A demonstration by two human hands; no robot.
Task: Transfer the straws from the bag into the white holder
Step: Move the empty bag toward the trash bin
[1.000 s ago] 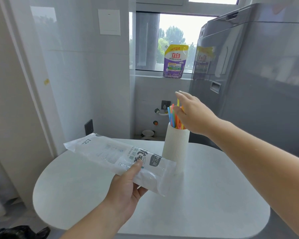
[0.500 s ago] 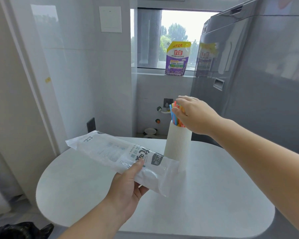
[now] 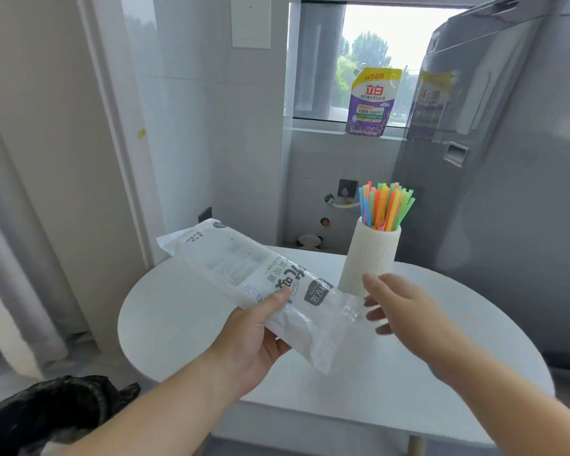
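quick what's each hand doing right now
Left hand: closed on the bag, thumb on top.
Right hand: open, fingers spread, holding nothing, near the bag's open end in front of the white holder.

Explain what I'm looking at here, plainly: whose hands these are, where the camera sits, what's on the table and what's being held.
There is no machine here. A person wears one wide-angle camera on the head, looking forward and down, so both arms reach in from the bottom edge. The left hand grips a clear plastic bag with printed labels, held slanted above the round white table. The right hand is open and holds nothing, hovering near the bag's open end. A ribbed white holder stands on the table, upright, with a bunch of colourful straws sticking out of its top. Whether any straws remain in the bag is too hard to tell.
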